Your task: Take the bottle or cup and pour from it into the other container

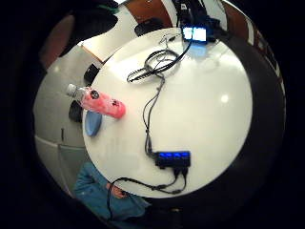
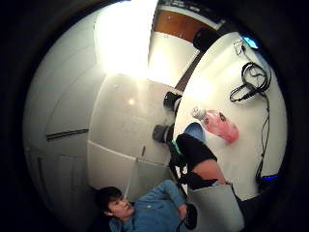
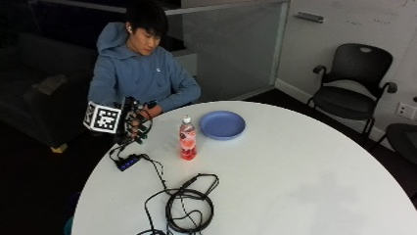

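A pink bottle [image 3: 187, 138] with a clear cap stands upright on the round white table [image 3: 293, 186], toward the person's side. Just behind it and to its right lies a shallow blue dish [image 3: 222, 124]. My gloved right hand [image 3: 135, 122] hangs in the air over the table's left edge, about a hand's width left of the bottle, with fingers loosely curled and nothing in them. Both palm views look down from above: the bottle [image 1: 102, 102] [image 2: 219, 124] stands beside the blue dish [image 1: 93, 123] [image 2: 194, 130] near the table's rim.
The person in a blue hoodie sits at the table's far left side. Two black chairs [image 3: 352, 88] stand off to the right, away from the table. A glass partition [image 3: 228, 49] runs behind the person.
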`<state>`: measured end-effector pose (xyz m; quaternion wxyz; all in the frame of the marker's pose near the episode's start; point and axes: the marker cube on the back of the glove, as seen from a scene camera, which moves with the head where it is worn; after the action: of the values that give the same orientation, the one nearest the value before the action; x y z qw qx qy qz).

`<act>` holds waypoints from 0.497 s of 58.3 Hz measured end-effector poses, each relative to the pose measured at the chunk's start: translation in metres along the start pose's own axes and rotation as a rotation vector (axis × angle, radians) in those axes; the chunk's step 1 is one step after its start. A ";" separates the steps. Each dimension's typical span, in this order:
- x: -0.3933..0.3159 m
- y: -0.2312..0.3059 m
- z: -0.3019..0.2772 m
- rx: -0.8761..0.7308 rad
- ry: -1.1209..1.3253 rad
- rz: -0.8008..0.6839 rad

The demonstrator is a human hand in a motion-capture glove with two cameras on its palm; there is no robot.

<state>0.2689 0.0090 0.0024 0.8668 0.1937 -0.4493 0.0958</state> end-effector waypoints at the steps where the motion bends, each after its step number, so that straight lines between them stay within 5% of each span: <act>1: 0.002 -0.001 0.004 0.000 -0.008 0.004; 29: 0.012 -0.024 0.112 -0.106 -0.212 0.022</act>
<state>0.2005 -0.0600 0.0645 0.8225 0.1514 -0.5450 0.0605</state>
